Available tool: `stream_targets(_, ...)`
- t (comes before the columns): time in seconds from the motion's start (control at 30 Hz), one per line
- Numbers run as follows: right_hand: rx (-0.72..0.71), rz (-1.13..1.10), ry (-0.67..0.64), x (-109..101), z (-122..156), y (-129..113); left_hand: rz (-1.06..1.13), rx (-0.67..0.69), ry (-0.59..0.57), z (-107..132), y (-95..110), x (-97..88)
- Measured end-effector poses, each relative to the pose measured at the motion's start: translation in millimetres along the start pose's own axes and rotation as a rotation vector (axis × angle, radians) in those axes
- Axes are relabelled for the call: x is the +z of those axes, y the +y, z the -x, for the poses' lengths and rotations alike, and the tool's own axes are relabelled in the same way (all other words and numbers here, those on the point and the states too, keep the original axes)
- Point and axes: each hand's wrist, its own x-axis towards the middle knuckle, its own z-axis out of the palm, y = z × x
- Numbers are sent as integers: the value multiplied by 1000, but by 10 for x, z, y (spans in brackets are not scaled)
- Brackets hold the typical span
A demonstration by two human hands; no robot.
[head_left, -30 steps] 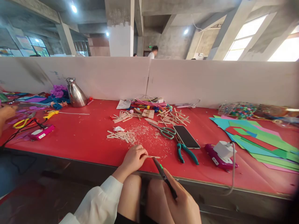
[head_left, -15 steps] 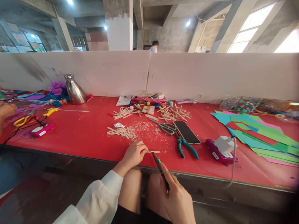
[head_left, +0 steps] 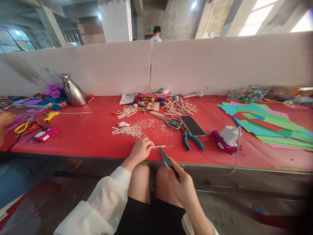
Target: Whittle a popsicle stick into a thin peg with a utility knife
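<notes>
I note left hand point(head_left: 140, 150) pinching a thin wooden stick point(head_left: 160, 146) at the red table's point(head_left: 93, 137) front edge; right hand point(head_left: 183, 186) clenched round a knife point(head_left: 166, 160). Stick judged light, brittle: grip near its held end

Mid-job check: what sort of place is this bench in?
Probably a craft workshop in a bare hall with a concrete pillar: red bench, white divider, heaps of wooden sticks, coloured paper sheets. Left hand pinches a stick; right hand grips a utility knife.
</notes>
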Motion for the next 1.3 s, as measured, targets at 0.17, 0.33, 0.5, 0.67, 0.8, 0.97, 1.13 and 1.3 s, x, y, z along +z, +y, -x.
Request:
stream_targets(0.17,7,-41,14,-12,37,32,-25,-8,-3,10,16,-15)
stream_targets(0.33,-63,124,43,-8,62,31,-13,-7,-20,-1,6,-11)
stream_targets(0.5,-150,320,118,24,59,3,6,5,-27,-9,1,-5)
stream_targets(0.67,-58,232,34,25,32,-59,17,-5,-40,-28,10,-1)
stream_targets(0.8,85,-7,-25,16,-9,-49,11,-12,-34,-36,16,2)
stream_targets(0.97,258,-412,-98,19,-38,-13,5,-6,-25,-16,6,-2)
stream_targets(1.13,170,-209,-33,31,11,-3,-6,1,-21,-4,-12,8)
stream_targets(1.3,93,-67,-6,28,25,-24,7,1,-25,-3,-11,7)
